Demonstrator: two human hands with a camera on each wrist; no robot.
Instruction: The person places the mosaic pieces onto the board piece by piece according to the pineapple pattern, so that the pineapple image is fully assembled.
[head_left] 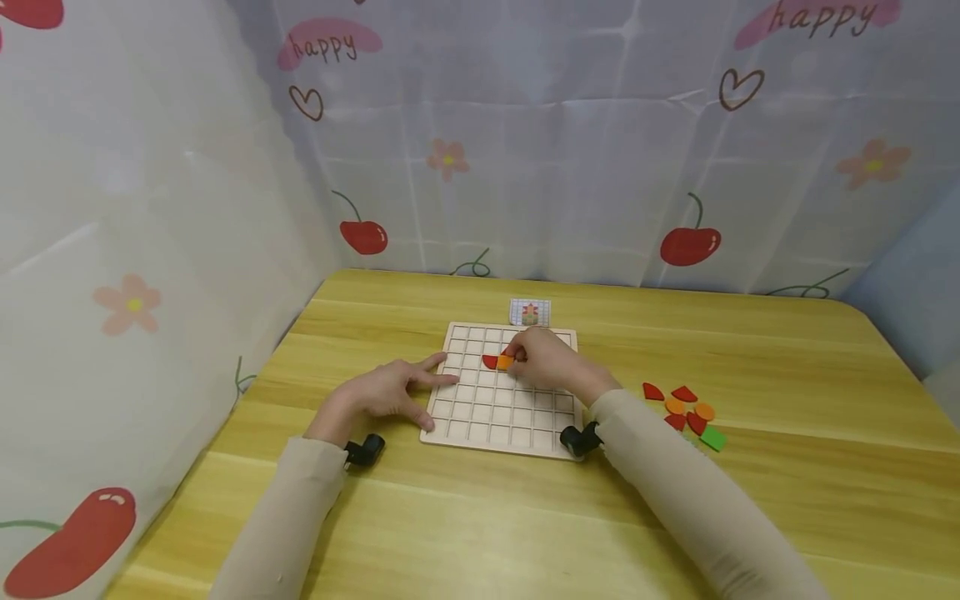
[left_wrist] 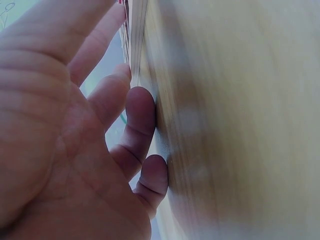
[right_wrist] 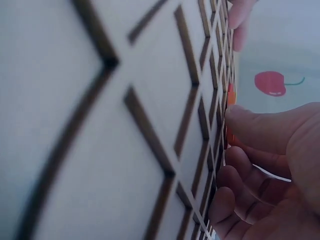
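A yellow wood-grain desk [head_left: 480,533] carries a square, pale wooden grid board [head_left: 480,417]. The left hand [head_left: 382,390], fingers spread, touches its left edge, holding nothing; the right hand [head_left: 551,360] pinches a mostly hidden red piece [head_left: 505,352] over it. Beyond lies a white printed card [head_left: 530,313]. Flat red, orange and green pieces [head_left: 697,423] lie to the right; on the board, a red quarter-circle piece [head_left: 489,362] adjoins an orange piece [head_left: 503,364].

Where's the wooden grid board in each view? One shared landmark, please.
Head: the board sits just below centre, partly hidden by the right hand.
Left wrist: top, left of centre, a narrow edge-on strip by the fingertips.
Right wrist: fills most of the left side, steeply angled.
Shared landmark: the left hand, at the top edge in the right wrist view.
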